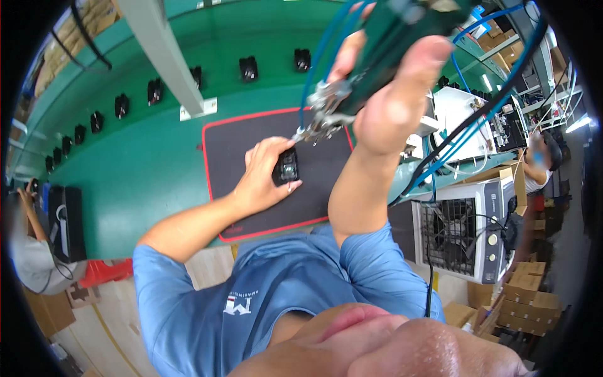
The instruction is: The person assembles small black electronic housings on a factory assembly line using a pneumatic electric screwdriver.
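My left hand [260, 173] is closed around a small black plastic part [287, 166] and holds it down on a dark mat [251, 217] with a red border. My right hand [392, 100], raised and close to the camera, wraps round the dark green body of a powered screwdriver [377, 66]. Its silver metal nose slants down to the left, and the tip comes to the far end of the black part, beside my left fingers. Whether the tip touches a screw is too small to tell. Blue hoses run along the tool.
Several black parts [249, 68] stand in a curved row along the far side of the green table [138, 163]. A grey metal post [166, 53] rises behind the mat. At right are a white machine [458, 113], hanging cables and an air cooler [461, 232]. Another person [34, 245] sits at left.
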